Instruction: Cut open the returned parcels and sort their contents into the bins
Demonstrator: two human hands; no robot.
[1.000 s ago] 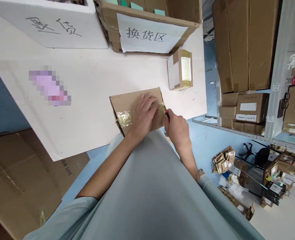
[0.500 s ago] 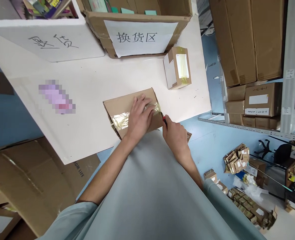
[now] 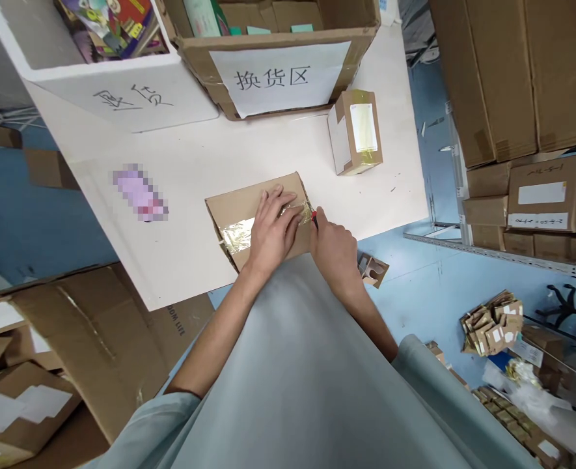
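A flat cardboard box (image 3: 236,205) sealed with shiny clear tape lies at the near edge of the white table (image 3: 190,169). My left hand (image 3: 271,228) rests flat on top of the box, fingers stretched out over the tape. My right hand (image 3: 335,249) is closed around a small red-handled cutter (image 3: 314,219), whose tip touches the box's right end at the tape.
A smaller taped box (image 3: 356,132) stands further back on the table. Behind it are a large cardboard bin (image 3: 278,71) with a paper sign and a white bin (image 3: 116,85) with handwriting. Stacked cartons (image 3: 512,98) fill shelves on the right; cardboard lies on the blue floor.
The view has shifted slightly. My right hand with the cutter has moved a little closer to the box's right end. My left hand stays pressed on the box.
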